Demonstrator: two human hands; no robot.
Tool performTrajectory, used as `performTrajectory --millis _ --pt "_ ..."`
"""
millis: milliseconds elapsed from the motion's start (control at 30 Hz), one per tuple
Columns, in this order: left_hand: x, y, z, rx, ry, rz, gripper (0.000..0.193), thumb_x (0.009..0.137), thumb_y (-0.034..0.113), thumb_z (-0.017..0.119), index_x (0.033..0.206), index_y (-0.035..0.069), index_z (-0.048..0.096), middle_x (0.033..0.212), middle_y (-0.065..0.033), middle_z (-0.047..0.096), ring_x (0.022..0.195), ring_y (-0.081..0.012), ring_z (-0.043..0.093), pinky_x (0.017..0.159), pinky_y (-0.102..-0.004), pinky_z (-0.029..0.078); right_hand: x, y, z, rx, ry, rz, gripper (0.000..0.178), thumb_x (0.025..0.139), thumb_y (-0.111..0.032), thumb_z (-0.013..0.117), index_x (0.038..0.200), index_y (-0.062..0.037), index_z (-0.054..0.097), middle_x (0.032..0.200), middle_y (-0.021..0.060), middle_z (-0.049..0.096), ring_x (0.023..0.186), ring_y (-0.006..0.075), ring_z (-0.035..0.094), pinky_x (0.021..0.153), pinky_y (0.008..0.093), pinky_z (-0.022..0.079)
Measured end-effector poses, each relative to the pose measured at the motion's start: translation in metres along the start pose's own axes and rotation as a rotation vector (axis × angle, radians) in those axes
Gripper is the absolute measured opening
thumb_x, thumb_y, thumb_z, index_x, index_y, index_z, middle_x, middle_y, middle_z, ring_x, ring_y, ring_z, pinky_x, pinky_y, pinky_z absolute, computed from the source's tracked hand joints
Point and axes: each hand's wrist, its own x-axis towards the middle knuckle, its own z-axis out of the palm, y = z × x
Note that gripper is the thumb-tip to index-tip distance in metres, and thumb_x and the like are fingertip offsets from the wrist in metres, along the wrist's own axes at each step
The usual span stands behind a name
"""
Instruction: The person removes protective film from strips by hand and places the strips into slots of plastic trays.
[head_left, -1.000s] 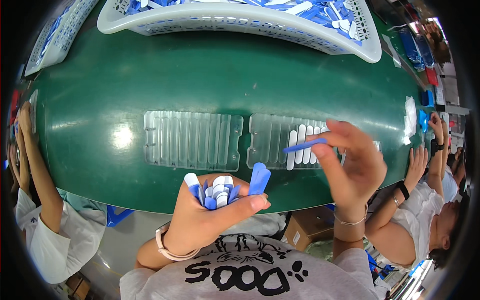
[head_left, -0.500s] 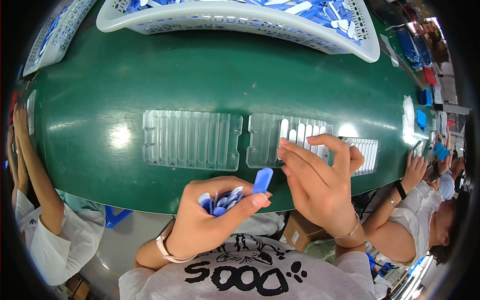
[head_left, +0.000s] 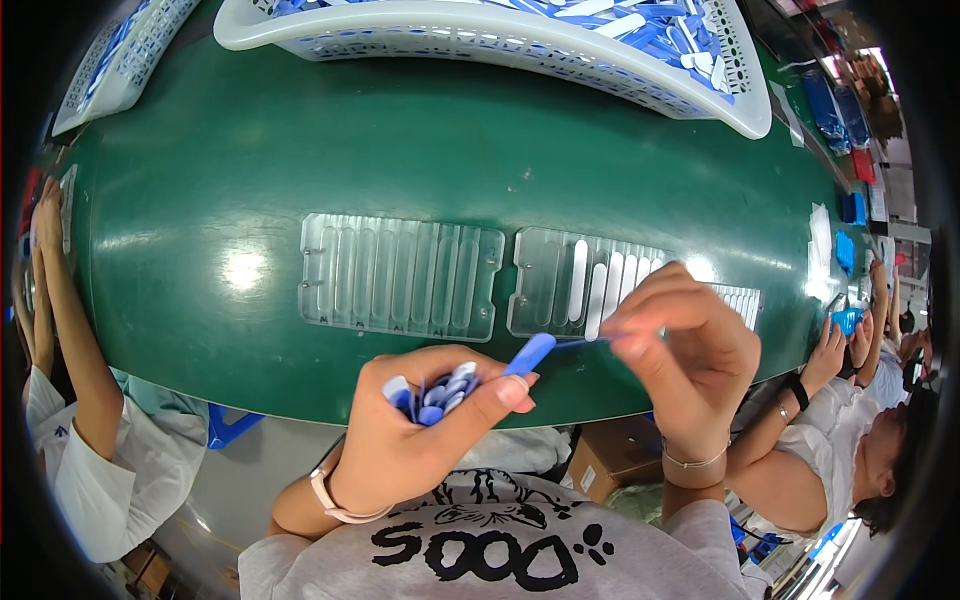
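Note:
My left hand (head_left: pixel 430 405) is closed around a bunch of small flat blue and white strips (head_left: pixel 440 395) with rounded ends. One blue strip (head_left: pixel 530 354) sticks out between its thumb and forefinger. Thumb and fingers pinched, my right hand (head_left: pixel 695 355) holds a thin blue strip (head_left: pixel 580 343), blurred and perhaps edge-on, that reaches back to the protruding one. Behind that hand, a clear grooved tray (head_left: pixel 540 285) carries several white strips (head_left: pixel 578 280), partly covered by my fingers. Left of it lies another clear tray (head_left: pixel 400 275) with bare grooves.
A white perforated basket (head_left: pixel 500 50) of blue and white strips stands at the far side of the green table (head_left: pixel 400 150). A second basket (head_left: pixel 120 75) is far left. Right of my hand is a smaller tray (head_left: pixel 740 300) of white strips. Co-workers (head_left: pixel 800 440) sit on both sides.
My right hand has left the white strips in the tray and moved right, now pinching the thin blue strip. My left hand stays nearly in place; its protruding strip tilts further right.

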Motion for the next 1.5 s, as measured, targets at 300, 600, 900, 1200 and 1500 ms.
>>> performTrajectory --millis 300,600,900,1200,1500 --pt "0.003 0.001 -0.003 -0.07 0.054 -0.044 0.015 0.086 0.012 0.067 0.083 -0.002 0.068 0.072 -0.0026 0.066 0.058 -0.0004 0.047 0.05 -0.0168 0.036 -0.005 0.009 0.015 -0.945 -0.042 -0.44 0.02 0.059 -0.008 0.072 0.078 -0.0101 0.066 0.094 -0.0045 0.065 0.084 0.0168 0.056 0.07 0.0377 0.023" --pt "0.004 -0.003 0.002 -0.063 0.052 0.045 0.015 0.085 0.013 0.068 0.083 -0.002 0.068 0.071 -0.0009 0.065 0.057 -0.0001 0.046 0.049 -0.0165 0.034 -0.022 0.002 0.03 -1.199 -0.008 -0.386 0.018 0.067 -0.019 0.068 0.083 -0.0094 0.069 0.092 -0.0043 0.064 0.09 0.0157 0.055 0.072 0.0423 0.021" --pt "-0.003 -0.001 -0.005 -0.058 -0.034 -0.031 0.016 0.085 0.016 0.07 0.083 0.0 0.069 0.065 0.0019 0.061 0.055 -0.0002 0.042 0.046 -0.0185 0.03 -0.003 -0.014 0.013 -0.896 0.119 -0.417 0.028 0.061 -0.008 0.072 0.089 -0.0097 0.07 0.089 -0.0032 0.065 0.081 0.0175 0.055 0.08 0.0354 0.031" --pt "-0.001 -0.006 -0.006 -0.035 -0.141 0.077 0.012 0.081 0.009 0.069 0.089 -0.001 0.068 0.069 -0.0058 0.064 0.058 -0.0084 0.055 0.051 -0.0215 0.041 0.033 -0.01 -0.001 -0.132 -0.256 -0.137 0.009 0.072 -0.005 0.072 0.08 -0.0057 0.068 0.081 0.0036 0.068 0.073 0.0171 0.056 0.07 0.0291 0.038" --pt "-0.004 -0.008 0.005 1.025 0.085 0.576 0.051 0.07 0.003 0.073 0.119 0.006 0.06 0.066 -0.0053 0.053 0.053 -0.0165 0.054 0.049 -0.0296 0.047 0.065 0.009 0.008 -0.616 -0.389 -0.262 0.009 0.072 -0.009 0.074 0.075 -0.009 0.065 0.077 0.0004 0.064 0.074 0.0167 0.054 0.076 0.0311 0.031"
